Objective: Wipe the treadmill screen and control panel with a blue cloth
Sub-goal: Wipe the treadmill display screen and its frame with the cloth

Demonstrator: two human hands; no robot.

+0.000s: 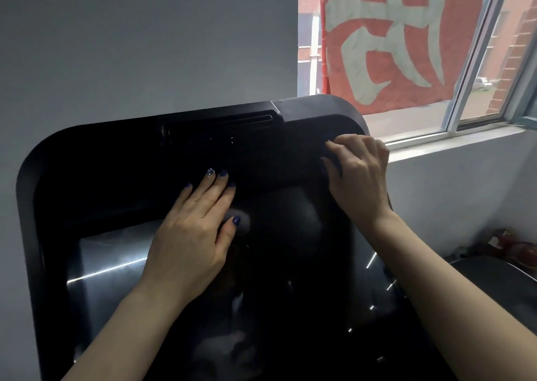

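The black treadmill console (116, 160) fills the lower middle of the head view, with its glossy dark screen (284, 235) in the centre. My left hand (191, 235) lies flat on the panel just left of the screen, fingers straight. My right hand (360, 174) is at the console's upper right corner, fingers curled. A small dark bit of the blue cloth (334, 164) shows between its thumb and fingers; most of the cloth is hidden under the hand and hard to tell from the black panel.
A slotted vent (218, 125) runs along the console's top edge. Behind it is a grey wall; to the right a window (479, 90) with a red banner (392, 32) and a sill (436, 145). A dark rounded object (494, 273) sits at the lower right.
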